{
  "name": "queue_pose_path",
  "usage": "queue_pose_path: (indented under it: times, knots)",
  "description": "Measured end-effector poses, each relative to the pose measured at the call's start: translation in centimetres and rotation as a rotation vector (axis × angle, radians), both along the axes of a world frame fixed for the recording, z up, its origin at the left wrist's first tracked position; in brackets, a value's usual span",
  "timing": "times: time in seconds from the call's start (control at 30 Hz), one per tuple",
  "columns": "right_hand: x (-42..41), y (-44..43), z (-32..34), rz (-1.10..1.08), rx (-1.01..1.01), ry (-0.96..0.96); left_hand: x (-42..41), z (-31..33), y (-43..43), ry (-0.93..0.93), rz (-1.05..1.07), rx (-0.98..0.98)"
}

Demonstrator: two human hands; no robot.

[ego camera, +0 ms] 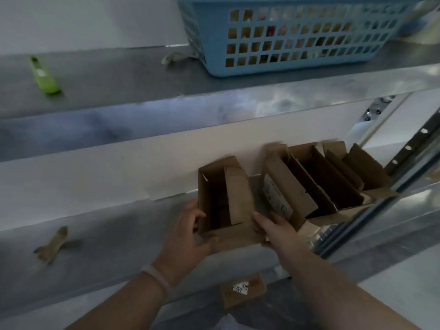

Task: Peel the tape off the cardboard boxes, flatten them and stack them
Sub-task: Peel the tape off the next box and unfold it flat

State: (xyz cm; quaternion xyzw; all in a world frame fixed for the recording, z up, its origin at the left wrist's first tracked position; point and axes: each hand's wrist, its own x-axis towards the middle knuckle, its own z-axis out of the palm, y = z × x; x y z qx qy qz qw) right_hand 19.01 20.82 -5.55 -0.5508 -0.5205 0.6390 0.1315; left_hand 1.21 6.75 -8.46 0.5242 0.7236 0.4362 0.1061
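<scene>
At the front edge of the lower shelf [107,246], toward its right half: one box [223,201], brown cardboard, top open, one flap folded inward, the near flap hanging over the edge. It stands upright and just apart from its neighbours, probably so it can be lifted out and worked on alone. Whether any tape is on it cannot be told through the blur.

- Left hand [188,234]: fingers curled round the box's left wall, thumb across the near face; a firm hold. Pale bracelet [157,277] on the wrist.
- Right hand [276,232]: fingers nearly straight, laid along the right wall at the near corner, bracing it; thumb hidden. With a hand on each side, the box is kept square.
- Other boxes [321,177]: open and leaning, packed together toward the shelf's right end, just beside the right hand. They crowd that side, so the easier way out looks to be toward the person.
- Post [409,148]: slotted metal, at the right end behind those boxes.
- Tape wad [51,246]: brown, near the left end of the lower shelf, well apart.
- Upper shelf [107,75]: overhangs the work and limits lift. On it are a blue basket [297,39] at the right, a pale scrap [172,58] beside it, and a green tool [45,77] at the left.
- Labelled card [242,290]: lying flat below the shelf edge.
</scene>
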Motion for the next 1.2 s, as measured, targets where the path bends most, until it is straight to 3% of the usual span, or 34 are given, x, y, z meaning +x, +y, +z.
queue_pose_path:
  times: [0.2, 0.3, 0.4, 0.5, 0.6, 0.67, 0.77, 0.87, 0.97, 1.1, 1.2]
  knots:
    - [-1.8, -0.5, 1.1, 0.131, -0.035, 0.061, 0.0, -0.7, -2.0, -0.181, -0.037, -0.057]
    - [-3.0, -1.2, 2.4, 0.293, 0.224, -0.034, 0.5, 0.5, -2.8, -0.285, -0.092, -0.144]
    - [-3.7, -1.7, 4.4, 0.447, 0.558, -0.083, 0.2, 1.5, -3.5, -0.340, -0.068, -0.032]
    - [-4.3, -1.6, 5.7, 0.638, 0.822, -0.182, -0.9, 2.0, -4.1, -0.412, 0.247, 0.147]
    - [-4.7, -1.5, 6.0, 0.850, 1.087, -0.272, -2.6, 2.7, -5.0, -0.281, 0.679, 0.254]
    - [-5.1, -1.7, 5.8, 0.935, 1.259, -0.276, -3.6, 3.8, -5.8, -0.212, 0.760, 0.271]
    - [-6.3, -2.2, 4.2, 0.978, 1.469, -0.270, -5.1, 4.3, -6.3, -0.347, 0.635, 0.096]
    - [-7.5, -2.7, 1.4, 1.029, 1.533, -0.251, -5.6, 2.9, -6.5, -0.539, 0.466, -0.110]
    - [-7.9, -2.8, -1.1, 1.051, 1.501, -0.209, -4.7, 1.7, -7.1, -0.606, 0.443, -0.104]
    - [-8.0, -2.5, -2.6, 1.075, 1.554, -0.171, -3.9, 0.8, -7.9, -0.533, 0.420, -0.236]
    - [-9.2, -2.8, -2.5, 1.093, 1.557, -0.273, -3.7, -0.2, -8.0, -0.585, 0.420, -0.292]
